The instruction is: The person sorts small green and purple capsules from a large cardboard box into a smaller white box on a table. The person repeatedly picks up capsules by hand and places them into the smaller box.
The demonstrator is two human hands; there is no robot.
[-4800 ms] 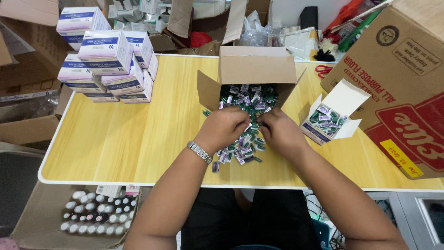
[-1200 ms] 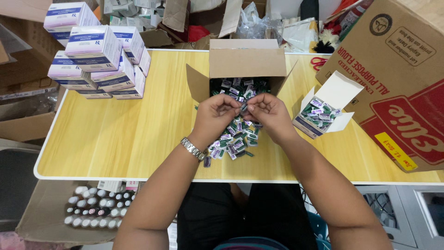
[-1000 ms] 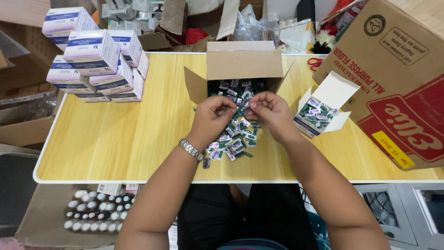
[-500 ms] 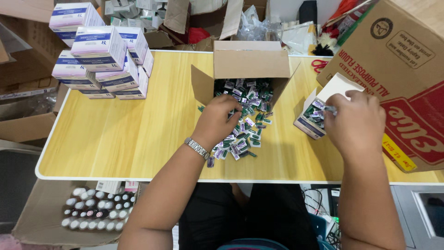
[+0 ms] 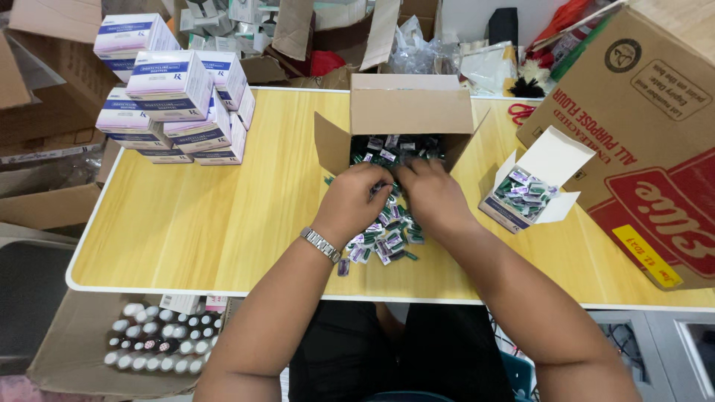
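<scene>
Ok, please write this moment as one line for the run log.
left hand: in vial pile | right hand: in vial pile | open brown carton: behind hands | small white box: partly filled

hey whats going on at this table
A person's left hand and right hand are both in a pile of small green-and-purple vials spilling from an open brown cardboard box on the yellow wooden table. A small open white carton to the right holds some vials. Stacked white-and-purple boxes sit far left.
</scene>
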